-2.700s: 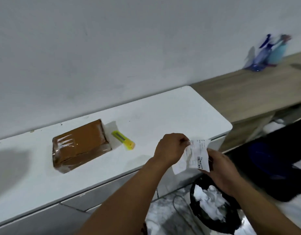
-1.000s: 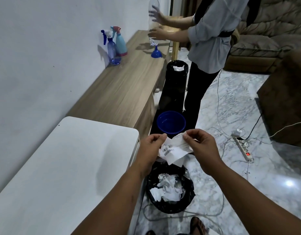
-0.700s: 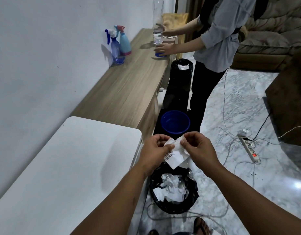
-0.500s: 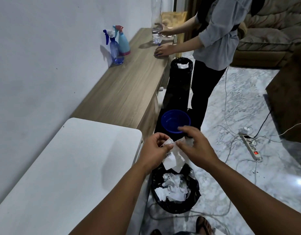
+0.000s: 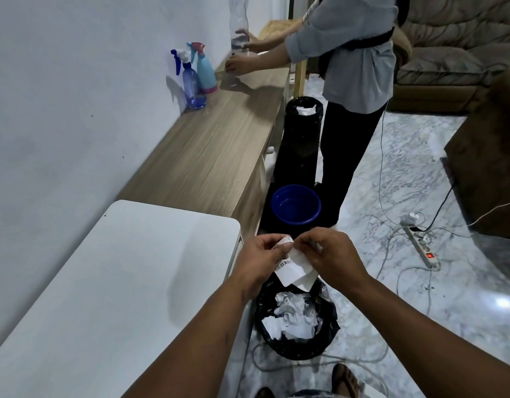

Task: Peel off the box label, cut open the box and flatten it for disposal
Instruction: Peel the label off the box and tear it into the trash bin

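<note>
The peeled white box label (image 5: 293,267), with a barcode on it, hangs folded between both hands. My left hand (image 5: 258,261) pinches its upper left part and my right hand (image 5: 331,258) pinches its upper right part. Both hands are right of the white table (image 5: 110,282), directly above a black-lined waste bin (image 5: 298,344) that holds crumpled white paper. The brown box and the yellow cutter are out of view.
A wooden counter (image 5: 216,150) beyond the white table carries two spray bottles (image 5: 195,77). Another person (image 5: 351,67) stands at it handling a clear bottle. A tall black bin (image 5: 301,145), a blue basin (image 5: 295,205), a power strip (image 5: 420,242) and loose cables are on the marble floor.
My view turned right, from the box and cutter on the table to the waste bin. Both hands have folded the label smaller and drawn closer together above the bin.
</note>
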`<act>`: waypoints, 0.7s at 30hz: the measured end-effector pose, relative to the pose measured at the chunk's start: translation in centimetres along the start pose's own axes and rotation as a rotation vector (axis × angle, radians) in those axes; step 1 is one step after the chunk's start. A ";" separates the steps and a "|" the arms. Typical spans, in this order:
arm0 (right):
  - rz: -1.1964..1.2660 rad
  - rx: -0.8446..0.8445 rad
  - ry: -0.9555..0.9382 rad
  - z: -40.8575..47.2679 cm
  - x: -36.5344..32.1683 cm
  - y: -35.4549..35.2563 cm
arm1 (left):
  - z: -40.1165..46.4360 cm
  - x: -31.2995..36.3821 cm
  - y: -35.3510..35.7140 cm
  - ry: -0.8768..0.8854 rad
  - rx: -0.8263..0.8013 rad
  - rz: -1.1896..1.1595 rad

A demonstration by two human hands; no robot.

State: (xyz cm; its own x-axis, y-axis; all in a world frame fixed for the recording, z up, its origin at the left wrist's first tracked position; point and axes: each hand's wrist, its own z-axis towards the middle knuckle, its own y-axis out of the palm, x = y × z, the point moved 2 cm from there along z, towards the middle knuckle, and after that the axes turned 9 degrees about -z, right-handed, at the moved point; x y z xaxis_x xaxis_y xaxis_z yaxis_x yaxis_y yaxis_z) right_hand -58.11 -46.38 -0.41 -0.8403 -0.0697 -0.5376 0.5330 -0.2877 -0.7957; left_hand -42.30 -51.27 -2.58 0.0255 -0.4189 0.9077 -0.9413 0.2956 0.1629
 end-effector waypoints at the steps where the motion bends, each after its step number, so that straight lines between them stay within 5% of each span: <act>1: 0.011 -0.024 0.006 0.0 0.1 0.0 | -0.1 0.1 -0.1 0.015 -0.002 0.003; 6: 0.039 -0.055 0.003 0.2 0.0 0.2 | 0.2 -0.2 -0.2 0.019 0.038 0.004; 15: -0.077 -0.019 -0.304 -1.1 -2.9 0.2 | 2.1 -1.0 -0.8 -0.196 0.256 -0.248; 21: 0.505 0.121 0.234 -1.8 -2.1 -3.0 | 2.8 -0.9 -3.1 -0.080 0.425 -0.161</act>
State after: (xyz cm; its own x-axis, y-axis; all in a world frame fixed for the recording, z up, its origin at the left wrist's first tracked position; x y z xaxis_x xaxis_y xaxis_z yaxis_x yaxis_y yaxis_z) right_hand -57.75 -43.69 2.59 -0.4323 -0.0180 -0.9015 0.8362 -0.3820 -0.3934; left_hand -40.35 -54.22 -4.98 0.1724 -0.5007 0.8483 -0.9825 -0.1496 0.1113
